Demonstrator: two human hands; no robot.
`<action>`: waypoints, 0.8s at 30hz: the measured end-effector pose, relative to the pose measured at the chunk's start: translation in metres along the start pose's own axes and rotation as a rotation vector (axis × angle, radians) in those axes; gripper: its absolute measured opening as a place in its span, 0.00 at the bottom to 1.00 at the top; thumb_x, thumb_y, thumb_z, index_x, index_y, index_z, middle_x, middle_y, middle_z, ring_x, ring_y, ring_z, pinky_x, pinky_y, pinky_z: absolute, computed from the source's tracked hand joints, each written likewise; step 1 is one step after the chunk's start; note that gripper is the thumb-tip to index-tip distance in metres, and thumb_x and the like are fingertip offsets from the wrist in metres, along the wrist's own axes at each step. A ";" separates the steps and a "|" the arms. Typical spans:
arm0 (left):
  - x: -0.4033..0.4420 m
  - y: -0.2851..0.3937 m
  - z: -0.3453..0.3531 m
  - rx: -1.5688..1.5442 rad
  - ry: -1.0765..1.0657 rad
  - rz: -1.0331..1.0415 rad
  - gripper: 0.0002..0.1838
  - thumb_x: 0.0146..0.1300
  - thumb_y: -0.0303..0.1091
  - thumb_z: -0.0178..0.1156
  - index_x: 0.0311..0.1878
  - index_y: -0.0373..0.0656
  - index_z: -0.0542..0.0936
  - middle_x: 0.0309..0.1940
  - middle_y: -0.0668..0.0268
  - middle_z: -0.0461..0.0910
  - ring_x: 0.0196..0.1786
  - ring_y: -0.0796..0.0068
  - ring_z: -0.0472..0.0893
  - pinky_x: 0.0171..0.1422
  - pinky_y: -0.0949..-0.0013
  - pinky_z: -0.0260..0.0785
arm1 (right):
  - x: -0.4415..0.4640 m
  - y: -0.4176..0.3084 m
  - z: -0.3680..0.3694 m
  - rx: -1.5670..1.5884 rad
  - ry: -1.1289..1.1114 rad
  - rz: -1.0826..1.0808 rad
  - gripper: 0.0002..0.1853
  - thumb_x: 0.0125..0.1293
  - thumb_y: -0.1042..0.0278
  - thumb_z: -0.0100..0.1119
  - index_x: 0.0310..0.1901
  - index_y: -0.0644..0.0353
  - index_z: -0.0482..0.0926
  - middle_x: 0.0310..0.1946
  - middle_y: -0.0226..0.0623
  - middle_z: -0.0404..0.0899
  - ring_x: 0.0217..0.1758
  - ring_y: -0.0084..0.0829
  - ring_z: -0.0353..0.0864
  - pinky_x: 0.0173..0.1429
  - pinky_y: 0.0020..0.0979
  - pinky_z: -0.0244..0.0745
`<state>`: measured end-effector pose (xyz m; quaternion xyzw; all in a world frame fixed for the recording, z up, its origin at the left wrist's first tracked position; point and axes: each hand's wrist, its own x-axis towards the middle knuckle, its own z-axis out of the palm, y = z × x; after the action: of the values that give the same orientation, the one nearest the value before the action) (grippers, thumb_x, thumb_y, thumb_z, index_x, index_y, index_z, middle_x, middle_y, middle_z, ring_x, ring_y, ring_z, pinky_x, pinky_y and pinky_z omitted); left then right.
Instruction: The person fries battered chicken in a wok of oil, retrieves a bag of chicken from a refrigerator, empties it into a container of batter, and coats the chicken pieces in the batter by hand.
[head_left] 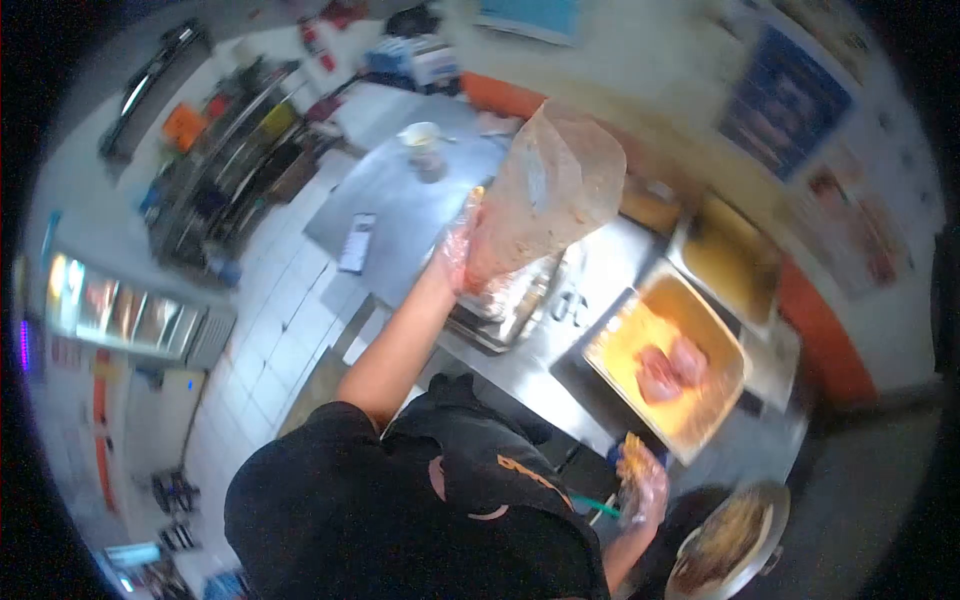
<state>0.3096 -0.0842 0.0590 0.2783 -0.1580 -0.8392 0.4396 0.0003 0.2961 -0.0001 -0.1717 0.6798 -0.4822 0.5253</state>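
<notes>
My left hand (461, 250), in a clear plastic glove with orange coating at the fingertips, grips a large translucent plastic bag (560, 185). The bag is raised over the steel counter, and smears mark its inside. Below it is a metal tray (490, 335) with shiny, crumpled contents that I cannot make out. My right hand (642, 485), also gloved, hangs beside the near corner of a deep pan (720, 410). Orange crumbs cover its fingers, which appear stretched out. Inside that pan, pieces of raw chicken (660, 373) rest on orange powder.
Another steel pan (735, 255) with yellowish contents stands by the wall. A round pot (735, 540) with brown contents is at the lower right. Dark-handled scissors (570, 308) lie on the counter. A cup (422, 145) and a phone-like object (357, 243) are on the steel table (395, 215).
</notes>
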 end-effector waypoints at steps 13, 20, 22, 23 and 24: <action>-0.050 0.420 -0.436 0.028 0.655 0.852 0.23 0.74 0.51 0.42 0.59 0.45 0.71 0.54 0.62 0.75 0.55 0.62 0.76 0.59 0.58 0.70 | 0.023 0.079 0.204 0.011 -0.183 0.333 0.34 0.58 0.55 0.67 0.62 0.63 0.70 0.52 0.44 0.79 0.44 0.36 0.81 0.48 0.37 0.77; 0.065 0.467 -0.606 0.355 0.741 0.685 0.23 0.74 0.52 0.40 0.57 0.44 0.71 0.45 0.64 0.76 0.46 0.71 0.75 0.53 0.61 0.71 | -0.003 0.079 0.287 0.019 -0.008 0.512 0.34 0.57 0.54 0.68 0.62 0.62 0.70 0.50 0.41 0.80 0.42 0.34 0.81 0.46 0.34 0.78; 0.079 0.456 -0.646 0.689 0.845 0.504 0.26 0.73 0.55 0.41 0.58 0.42 0.70 0.43 0.64 0.76 0.44 0.71 0.75 0.52 0.60 0.71 | -0.017 0.078 0.292 0.047 0.048 0.511 0.34 0.57 0.54 0.68 0.62 0.62 0.70 0.49 0.40 0.80 0.41 0.33 0.81 0.45 0.33 0.78; 0.084 0.448 -0.670 0.793 0.863 0.454 0.28 0.72 0.56 0.41 0.59 0.41 0.70 0.43 0.64 0.76 0.44 0.71 0.75 0.52 0.60 0.70 | -0.024 0.077 0.292 0.067 0.077 0.498 0.34 0.57 0.54 0.68 0.62 0.62 0.70 0.48 0.40 0.81 0.41 0.33 0.81 0.45 0.32 0.78; 0.091 0.449 -0.709 0.610 0.759 0.409 0.31 0.70 0.59 0.43 0.63 0.42 0.66 0.52 0.62 0.71 0.52 0.65 0.71 0.58 0.52 0.64 | -0.032 0.078 0.294 0.087 0.107 0.479 0.34 0.57 0.54 0.68 0.62 0.62 0.70 0.48 0.39 0.81 0.41 0.33 0.81 0.44 0.32 0.79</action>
<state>0.9892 -0.4269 -0.3055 0.6415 -0.2759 -0.4921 0.5197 0.2928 0.2169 -0.0433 0.0427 0.7066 -0.3810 0.5948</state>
